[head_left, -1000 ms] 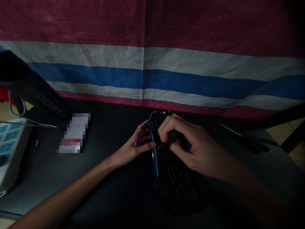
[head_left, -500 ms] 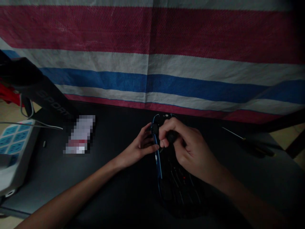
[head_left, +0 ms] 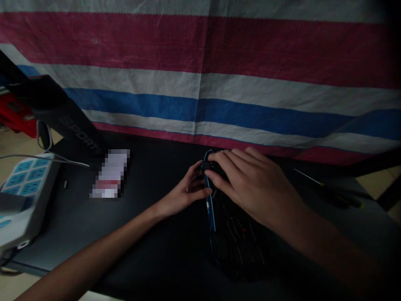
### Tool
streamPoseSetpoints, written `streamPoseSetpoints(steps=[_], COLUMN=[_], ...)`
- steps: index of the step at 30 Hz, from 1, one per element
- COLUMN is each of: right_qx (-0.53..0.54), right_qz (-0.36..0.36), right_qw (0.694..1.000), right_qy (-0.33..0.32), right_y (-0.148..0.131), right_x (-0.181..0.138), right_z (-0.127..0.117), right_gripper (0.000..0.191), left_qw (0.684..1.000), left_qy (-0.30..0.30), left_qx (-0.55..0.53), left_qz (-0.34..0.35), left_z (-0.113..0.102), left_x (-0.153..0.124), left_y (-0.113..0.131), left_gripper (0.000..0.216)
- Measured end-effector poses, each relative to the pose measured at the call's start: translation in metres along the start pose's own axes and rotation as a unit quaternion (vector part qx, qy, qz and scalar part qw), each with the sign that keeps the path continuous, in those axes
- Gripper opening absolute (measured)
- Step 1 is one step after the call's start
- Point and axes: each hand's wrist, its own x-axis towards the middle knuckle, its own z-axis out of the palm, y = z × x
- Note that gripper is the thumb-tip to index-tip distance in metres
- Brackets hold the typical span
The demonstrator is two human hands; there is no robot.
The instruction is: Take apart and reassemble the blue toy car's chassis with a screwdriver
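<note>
A dark device with a blue rim (head_left: 230, 234) lies on the black table (head_left: 150, 234), with wires and a small red spot showing inside it. My left hand (head_left: 188, 192) pinches its blue left edge near the far end. My right hand (head_left: 250, 184) lies over the far end of the device, fingers stretched toward the left and pressed on a small black part there. What sits under those fingers is hidden.
A striped red, white and blue woven sheet (head_left: 219, 83) hangs behind the table. A white power strip with blue sockets (head_left: 19, 196) and its cable sit at the left. A blurred white card (head_left: 109, 173) lies left of centre. A thin screwdriver (head_left: 326, 186) lies at the right.
My right hand has gone from a curled pinch over a small black part to fingers stretched flatter over the device's far end. My left hand stays on the blue edge.
</note>
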Motion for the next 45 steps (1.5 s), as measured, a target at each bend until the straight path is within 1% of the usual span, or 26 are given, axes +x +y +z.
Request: streamPoseSetpoints(steps=[1, 2, 4, 8, 11, 15, 17, 19, 21, 23, 25, 28, 30, 32, 34, 36, 39, 41, 44, 45], right_qx=[-0.011, 0.004, 0.069, 0.201, 0.270, 0.350, 0.397, 0.445, 0.495, 0.555, 0.631, 0.736, 0.781, 0.811, 0.831, 0.841, 0.848, 0.844, 0.833, 0.832], right_qz=[-0.006, -0.013, -0.027, -0.059, -0.063, -0.026, 0.010, 0.050, 0.088, 0.115, 0.134, 0.148, 0.142, 0.123, 0.105, 0.102, 0.120, 0.128, 0.132, 0.137], right_qw=[1.000, 1.000, 0.997, 0.976, 0.958, 0.934, 0.915, 0.892, 0.863, 0.823, 0.764, 0.660, 0.607, 0.570, 0.544, 0.529, 0.516, 0.520, 0.538, 0.537], right_qy=[-0.004, -0.012, -0.028, -0.054, -0.067, -0.069, -0.068, -0.062, -0.049, -0.033, -0.022, -0.021, -0.032, -0.048, -0.056, -0.049, -0.038, -0.031, -0.013, -0.010], right_y=[0.003, 0.007, 0.014, 0.025, 0.026, 0.019, 0.014, 0.010, 0.007, 0.005, 0.006, 0.009, 0.014, 0.018, 0.021, 0.021, 0.018, 0.015, 0.013, 0.013], right_x=[0.001, 0.001, 0.000, -0.003, -0.004, -0.004, -0.006, -0.007, -0.007, -0.006, -0.005, -0.004, -0.004, -0.004, -0.003, 0.000, 0.006, 0.008, 0.008, 0.008], right_z=[0.000, -0.001, -0.006, -0.022, -0.031, -0.033, -0.028, -0.022, -0.015, -0.009, -0.003, 0.005, 0.010, 0.016, 0.021, 0.025, 0.029, 0.030, 0.032, 0.033], right_gripper=[0.019, 0.014, 0.008, 0.027, 0.036, 0.049, 0.054, 0.055, 0.056, 0.057, 0.056, 0.048, 0.043, 0.038, 0.035, 0.033, 0.036, 0.037, 0.035, 0.033], left_qw=[1.000, 1.000, 1.000, 1.000, 1.000, 1.000, 1.000, 1.000, 1.000, 1.000, 1.000, 1.000, 1.000, 1.000, 1.000, 1.000, 1.000, 1.000, 1.000, 1.000], left_qy=[0.000, -0.001, -0.003, -0.006, -0.004, -0.002, -0.003, -0.004, -0.006, -0.007, -0.007, -0.010, -0.011, -0.010, -0.012, -0.013, -0.006, -0.004, -0.013, -0.015], left_qx=[-0.007, -0.011, -0.010, 0.005, 0.007, 0.009, 0.011, 0.010, 0.005, 0.001, 0.001, 0.002, 0.006, 0.009, 0.006, 0.005, 0.011, 0.009, 0.000, 0.000], left_qz=[-0.008, -0.012, -0.011, 0.003, 0.008, 0.008, 0.007, 0.007, 0.005, -0.001, -0.002, -0.002, 0.001, 0.005, 0.001, -0.002, -0.002, -0.001, 0.003, 0.004], left_z=[0.001, 0.001, 0.002, 0.000, -0.001, 0.001, 0.002, 0.003, 0.002, 0.001, 0.000, -0.001, 0.000, 0.001, 0.001, 0.001, 0.000, 0.000, 0.001, 0.002], left_x=[0.000, 0.000, 0.000, 0.002, 0.002, 0.000, -0.001, 0.000, 0.001, 0.002, 0.003, 0.003, 0.003, 0.002, 0.002, 0.001, 0.001, 0.002, 0.002, 0.002], left_y=[0.001, 0.001, 0.002, 0.000, -0.002, 0.001, 0.003, 0.003, 0.003, 0.001, 0.000, 0.001, 0.002, 0.003, 0.004, 0.004, 0.002, 0.001, 0.001, 0.001], left_gripper=[0.098, 0.098, 0.095, 0.088, 0.089, 0.086, 0.084, 0.085, 0.087, 0.089, 0.093, 0.095, 0.092, 0.089, 0.089, 0.088, 0.088, 0.090, 0.091, 0.090])
